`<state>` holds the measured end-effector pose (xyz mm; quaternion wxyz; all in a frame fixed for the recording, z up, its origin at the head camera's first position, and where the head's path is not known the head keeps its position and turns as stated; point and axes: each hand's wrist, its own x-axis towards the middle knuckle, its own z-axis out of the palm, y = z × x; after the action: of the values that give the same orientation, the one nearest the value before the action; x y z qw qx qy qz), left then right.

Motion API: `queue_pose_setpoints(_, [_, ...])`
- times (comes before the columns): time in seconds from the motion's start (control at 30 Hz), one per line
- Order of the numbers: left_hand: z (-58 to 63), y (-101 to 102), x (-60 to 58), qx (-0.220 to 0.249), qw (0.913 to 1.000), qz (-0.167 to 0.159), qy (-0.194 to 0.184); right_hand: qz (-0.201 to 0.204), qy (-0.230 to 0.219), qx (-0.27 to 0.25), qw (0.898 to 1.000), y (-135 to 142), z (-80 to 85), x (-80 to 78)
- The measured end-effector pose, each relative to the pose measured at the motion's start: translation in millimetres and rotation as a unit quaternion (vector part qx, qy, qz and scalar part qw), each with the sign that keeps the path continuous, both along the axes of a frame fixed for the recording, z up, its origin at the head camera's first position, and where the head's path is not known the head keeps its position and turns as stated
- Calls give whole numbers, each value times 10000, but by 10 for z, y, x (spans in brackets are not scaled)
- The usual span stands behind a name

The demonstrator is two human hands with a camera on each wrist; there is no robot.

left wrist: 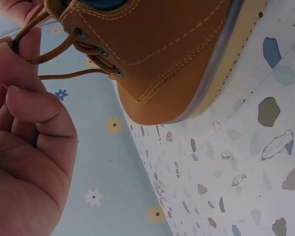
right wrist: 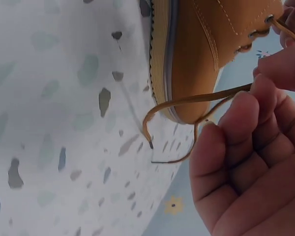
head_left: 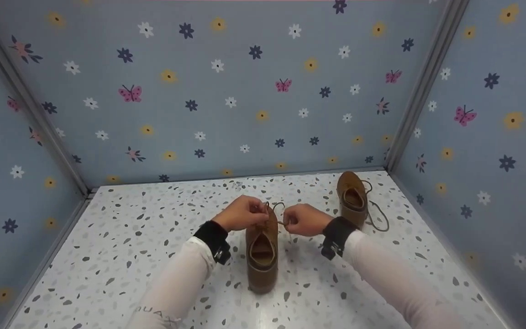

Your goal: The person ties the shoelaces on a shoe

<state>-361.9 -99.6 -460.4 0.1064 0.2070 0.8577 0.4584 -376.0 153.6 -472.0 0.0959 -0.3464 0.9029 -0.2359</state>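
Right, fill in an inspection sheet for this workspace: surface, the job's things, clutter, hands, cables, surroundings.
Surface: white speckled top, dry-looking.
Job's things: near brown shoe upright, toe pointing away, its lace threaded through eyelets; other brown shoe further back to the right, with a loose lace beside it.
Clutter: nothing seen.
Hands: left hand and right hand each pinch the near shoe's lace; black bands on both wrists.
Cables: nothing seen.
Surroundings: blue panels with flowers and butterflies, left, back and right.
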Motion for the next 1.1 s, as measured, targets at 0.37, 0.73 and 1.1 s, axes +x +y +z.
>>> queue_pose_setpoints(0.37, [-31,-44,-25,-220,9993,65,310,-438,235,637,9967,286,227,-71])
queue_pose_setpoints(0.73, [-17,-56,-13,-229,9995,78,202,-543,-473,1275,9892,461,483,-89])
queue_pose_setpoints(1.1, [-32,-86,-53,-258,9992,306,34,-41,-1358,-226,9905,501,596,-28])
